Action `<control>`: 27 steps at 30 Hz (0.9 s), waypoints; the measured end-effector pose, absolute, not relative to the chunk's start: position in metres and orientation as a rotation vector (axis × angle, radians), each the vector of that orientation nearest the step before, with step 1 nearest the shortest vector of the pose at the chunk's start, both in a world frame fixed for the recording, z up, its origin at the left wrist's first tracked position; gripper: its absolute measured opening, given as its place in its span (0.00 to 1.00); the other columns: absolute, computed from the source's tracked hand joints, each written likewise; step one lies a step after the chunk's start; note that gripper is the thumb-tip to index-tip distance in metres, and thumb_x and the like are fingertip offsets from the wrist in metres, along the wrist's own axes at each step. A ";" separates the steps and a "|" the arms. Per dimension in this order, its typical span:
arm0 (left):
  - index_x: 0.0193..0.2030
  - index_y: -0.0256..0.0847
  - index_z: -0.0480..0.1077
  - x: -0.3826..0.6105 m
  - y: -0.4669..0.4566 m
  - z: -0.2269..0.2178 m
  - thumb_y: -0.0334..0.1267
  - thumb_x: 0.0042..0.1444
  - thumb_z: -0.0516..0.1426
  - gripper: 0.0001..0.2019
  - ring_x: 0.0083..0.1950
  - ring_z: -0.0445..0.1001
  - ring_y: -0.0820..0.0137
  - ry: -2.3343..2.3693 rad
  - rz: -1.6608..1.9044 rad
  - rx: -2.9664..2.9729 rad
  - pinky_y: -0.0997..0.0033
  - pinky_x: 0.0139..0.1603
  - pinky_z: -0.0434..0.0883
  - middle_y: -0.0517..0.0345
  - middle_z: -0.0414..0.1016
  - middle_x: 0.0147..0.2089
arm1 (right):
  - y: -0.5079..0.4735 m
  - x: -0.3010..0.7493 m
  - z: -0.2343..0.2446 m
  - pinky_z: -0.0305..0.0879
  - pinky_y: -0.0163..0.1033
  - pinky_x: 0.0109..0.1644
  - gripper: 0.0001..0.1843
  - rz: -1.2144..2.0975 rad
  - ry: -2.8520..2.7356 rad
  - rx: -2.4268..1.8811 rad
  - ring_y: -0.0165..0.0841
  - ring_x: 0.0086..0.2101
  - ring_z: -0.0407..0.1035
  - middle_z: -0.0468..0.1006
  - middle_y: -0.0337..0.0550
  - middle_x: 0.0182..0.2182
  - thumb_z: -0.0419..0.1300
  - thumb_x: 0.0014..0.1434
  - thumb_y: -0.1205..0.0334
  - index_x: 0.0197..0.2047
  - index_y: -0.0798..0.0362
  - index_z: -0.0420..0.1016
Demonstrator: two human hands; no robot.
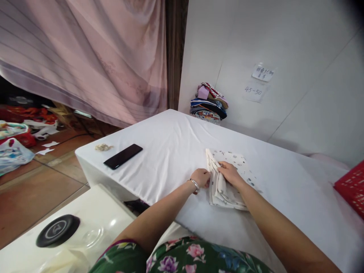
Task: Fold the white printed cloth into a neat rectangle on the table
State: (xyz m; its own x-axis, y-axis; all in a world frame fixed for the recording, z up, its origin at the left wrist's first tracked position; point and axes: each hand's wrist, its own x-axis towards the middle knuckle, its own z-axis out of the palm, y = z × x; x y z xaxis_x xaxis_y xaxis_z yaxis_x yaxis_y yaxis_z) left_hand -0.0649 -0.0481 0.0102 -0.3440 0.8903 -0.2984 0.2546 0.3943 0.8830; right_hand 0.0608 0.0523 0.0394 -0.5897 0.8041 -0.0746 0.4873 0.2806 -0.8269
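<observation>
A folded white cloth with a small grey and black print lies on the white-covered table, its layers stacked at the left edge. My left hand, with a silver bracelet at the wrist, is closed at that left edge, fingers pinching a layer. From the right, my right hand grips the upper folds between thumb and fingers; part of its grip is hidden in the cloth. Whether the cloth is a garment I cannot tell.
A black phone and a small beige bundle lie on the table at left. Folded clothes are stacked by the wall. A red basket stands at right, a black round lid on the lower-left white surface.
</observation>
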 end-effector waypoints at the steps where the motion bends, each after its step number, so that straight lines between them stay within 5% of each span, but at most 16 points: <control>1: 0.31 0.37 0.72 -0.071 -0.044 0.010 0.41 0.54 0.51 0.12 0.23 0.73 0.73 1.834 0.957 0.984 0.77 0.23 0.67 0.57 0.76 0.27 | 0.054 0.066 0.038 0.63 0.36 0.34 0.21 1.377 -2.051 -1.135 0.36 0.30 0.70 0.78 0.39 0.28 0.55 0.47 0.60 0.45 0.53 0.74; 10: 0.33 0.39 0.73 -0.096 0.010 0.029 0.45 0.53 0.52 0.13 0.28 0.74 0.68 2.020 0.883 0.954 0.74 0.26 0.67 0.54 0.75 0.26 | 0.054 0.077 0.041 0.65 0.38 0.36 0.20 1.749 -1.601 -1.067 0.36 0.31 0.72 0.79 0.41 0.29 0.62 0.44 0.59 0.42 0.55 0.76; 18: 0.37 0.38 0.73 -0.091 0.041 0.017 0.44 0.52 0.52 0.14 0.31 0.75 0.63 2.092 0.878 0.877 0.69 0.27 0.68 0.45 0.77 0.37 | 0.051 0.080 0.032 0.59 0.32 0.22 0.22 1.744 -1.739 -1.000 0.27 0.21 0.65 0.74 0.39 0.26 0.61 0.48 0.49 0.43 0.54 0.74; 23: 0.36 0.36 0.73 -0.094 0.057 0.009 0.41 0.50 0.54 0.12 0.32 0.76 0.60 2.085 0.884 0.847 0.67 0.29 0.68 0.40 0.76 0.38 | 0.069 0.097 0.042 0.66 0.37 0.31 0.20 1.401 -1.944 -1.007 0.32 0.28 0.69 0.75 0.43 0.29 0.58 0.51 0.49 0.42 0.55 0.74; 27: 0.35 0.34 0.72 -0.098 0.065 0.009 0.39 0.50 0.55 0.10 0.28 0.75 0.58 2.070 0.857 0.826 0.62 0.29 0.68 0.40 0.76 0.32 | 0.102 0.125 0.042 0.65 0.44 0.47 0.20 0.850 -2.128 -1.255 0.39 0.41 0.70 0.76 0.47 0.41 0.54 0.53 0.52 0.45 0.53 0.73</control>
